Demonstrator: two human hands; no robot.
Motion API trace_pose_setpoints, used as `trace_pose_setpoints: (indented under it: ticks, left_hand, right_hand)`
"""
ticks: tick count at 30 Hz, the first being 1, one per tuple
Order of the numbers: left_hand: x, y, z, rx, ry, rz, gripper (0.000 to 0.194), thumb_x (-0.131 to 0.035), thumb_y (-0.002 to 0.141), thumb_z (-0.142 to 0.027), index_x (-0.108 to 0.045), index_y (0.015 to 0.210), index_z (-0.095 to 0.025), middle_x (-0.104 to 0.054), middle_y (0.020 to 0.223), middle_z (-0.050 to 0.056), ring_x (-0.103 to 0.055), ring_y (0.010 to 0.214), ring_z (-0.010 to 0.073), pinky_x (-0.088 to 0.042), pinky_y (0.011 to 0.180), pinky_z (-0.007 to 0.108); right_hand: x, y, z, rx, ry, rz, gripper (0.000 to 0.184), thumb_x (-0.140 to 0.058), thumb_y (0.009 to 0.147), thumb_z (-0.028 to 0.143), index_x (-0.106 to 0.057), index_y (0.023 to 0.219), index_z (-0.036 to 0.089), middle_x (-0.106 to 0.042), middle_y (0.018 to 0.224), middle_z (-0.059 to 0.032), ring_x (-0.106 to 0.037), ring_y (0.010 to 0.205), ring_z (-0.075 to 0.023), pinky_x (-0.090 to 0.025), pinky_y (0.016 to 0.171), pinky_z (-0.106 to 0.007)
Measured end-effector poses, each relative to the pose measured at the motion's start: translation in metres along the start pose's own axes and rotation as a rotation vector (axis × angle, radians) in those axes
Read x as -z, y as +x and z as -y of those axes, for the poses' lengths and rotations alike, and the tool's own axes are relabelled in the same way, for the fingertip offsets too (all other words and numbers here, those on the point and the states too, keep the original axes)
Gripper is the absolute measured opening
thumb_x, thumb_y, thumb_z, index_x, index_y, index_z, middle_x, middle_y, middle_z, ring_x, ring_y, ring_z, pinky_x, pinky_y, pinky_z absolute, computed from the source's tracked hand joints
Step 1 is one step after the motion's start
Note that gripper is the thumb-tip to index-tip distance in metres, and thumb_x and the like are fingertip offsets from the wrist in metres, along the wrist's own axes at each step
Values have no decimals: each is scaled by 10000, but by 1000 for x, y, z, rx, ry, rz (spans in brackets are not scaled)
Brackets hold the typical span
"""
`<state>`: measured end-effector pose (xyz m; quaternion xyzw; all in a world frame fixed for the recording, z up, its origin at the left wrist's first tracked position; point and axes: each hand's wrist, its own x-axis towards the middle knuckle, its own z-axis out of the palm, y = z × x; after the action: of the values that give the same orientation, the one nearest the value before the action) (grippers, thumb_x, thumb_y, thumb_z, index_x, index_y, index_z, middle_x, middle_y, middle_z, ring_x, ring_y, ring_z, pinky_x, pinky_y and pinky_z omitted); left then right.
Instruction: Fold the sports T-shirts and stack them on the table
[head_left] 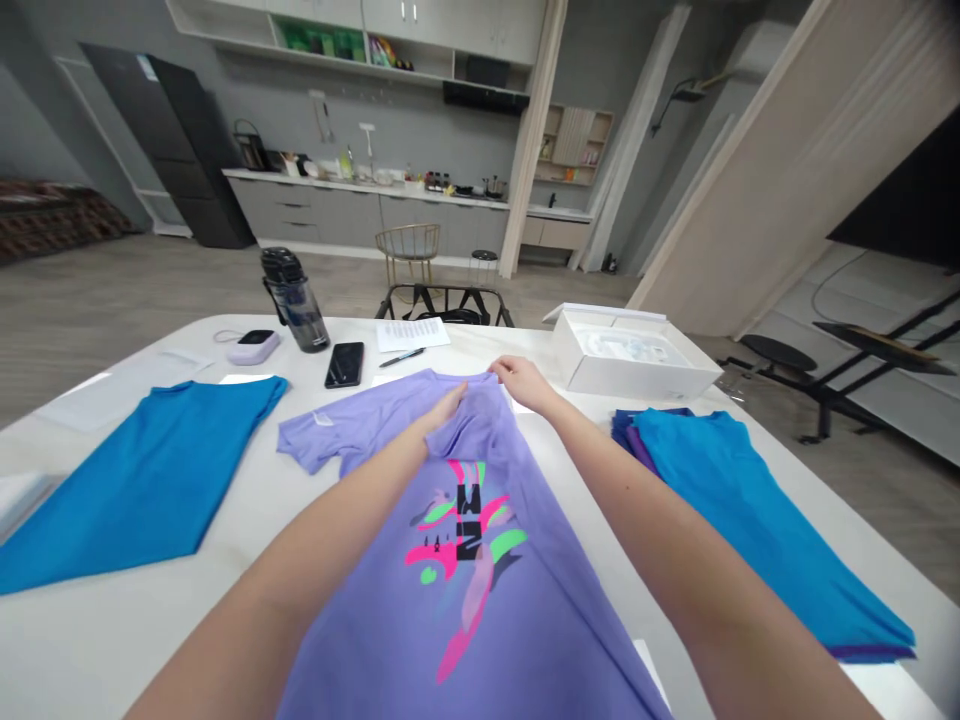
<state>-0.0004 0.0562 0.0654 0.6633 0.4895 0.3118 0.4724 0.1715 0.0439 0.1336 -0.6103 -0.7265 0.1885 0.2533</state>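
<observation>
The purple T-shirt is smooth matt cloth, the phone glossy glass, the water bottle clear plastic, the box white card.

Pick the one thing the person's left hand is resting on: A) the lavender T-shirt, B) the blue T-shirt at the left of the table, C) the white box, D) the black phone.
A. The left hand lies on a fold of the lavender T-shirt, near the shirt's far edge.
</observation>
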Motion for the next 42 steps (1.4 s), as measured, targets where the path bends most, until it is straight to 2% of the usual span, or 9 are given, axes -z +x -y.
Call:
trace_pose_setpoints:
  ticks: [3,5,8,11,17,23,29,36,42]
  left_hand:
    - [19,-28,18,189,-196,213,627,-241,1027,-568,-716,1031,-159,-778,941,109,-734,937,245,-582,835,374]
    - [24,-38,26,316,-242,257,518,-433,956,-612,-706,998,-174,-775,896,95,-730,952,258,-580,800,353]
    - [21,-41,32,343,-43,55,317,-658,843,-508,-666,830,-191,-745,793,63,-712,906,260,-550,743,319]
    - [12,-38,35,314,115,-91,305,-616,868,-436,-583,671,-206,-665,684,34,-670,792,235,-513,708,324]
    - [16,-24,25,171,163,-93,286,-612,830,-304,-504,582,-215,-450,540,-34,-510,590,149,-406,575,272]
    - [46,1,8,135,118,-63,183,-611,812,-268,-600,656,-173,-490,534,-32,-477,545,116,-337,508,229]
    - [66,-3,34,198,224,-19,168,-636,849,-307,-655,759,-166,-660,657,26,-595,577,136,-441,563,229]
    - [49,-29,42,78,737,-2,184,-583,931,-330,-656,826,-197,-748,968,104,-682,964,266,-477,831,349]
    - [70,-37,20,-107,456,-187,178,-460,1004,-327,-597,996,-213,-681,761,8,-640,731,179,-433,680,275]
  right_hand:
    - [-28,8,-34,-89,-190,12,469,-403,889,65,-675,1254,179,-685,1141,-97,-628,1032,-189,-459,916,-276]
    - [-43,11,-47,-73,-274,41,586,-404,863,43,-602,1385,222,-607,1319,-119,-573,1187,-218,-446,993,-323]
    - [-63,19,-50,-72,-365,117,629,-424,895,112,-504,1477,336,-439,1535,-85,-423,1371,-281,-418,1057,-472]
    - [-76,30,-47,-87,-457,172,495,-429,952,212,-573,1406,347,-343,1611,-65,-288,1454,-313,-362,1078,-583]
    - [-74,29,-49,-84,-514,-48,330,-424,946,188,-693,1134,215,-494,1456,-129,-381,1353,-286,-358,1072,-500]
    - [-64,37,-47,-215,-436,-282,316,-401,955,177,-688,1084,205,-563,1295,-142,-466,1214,-281,-400,984,-442]
    - [-87,45,-44,-343,-401,-237,321,-420,946,174,-705,1091,200,-571,1251,-154,-472,1189,-293,-385,987,-477]
    - [-90,38,-51,-313,-440,-176,309,-456,925,222,-707,1103,196,-569,1251,-168,-473,1187,-314,-380,996,-514]
    - [-70,43,-39,-329,-471,-181,317,-460,921,277,-702,1099,176,-579,1237,-177,-490,1166,-330,-398,980,-516]
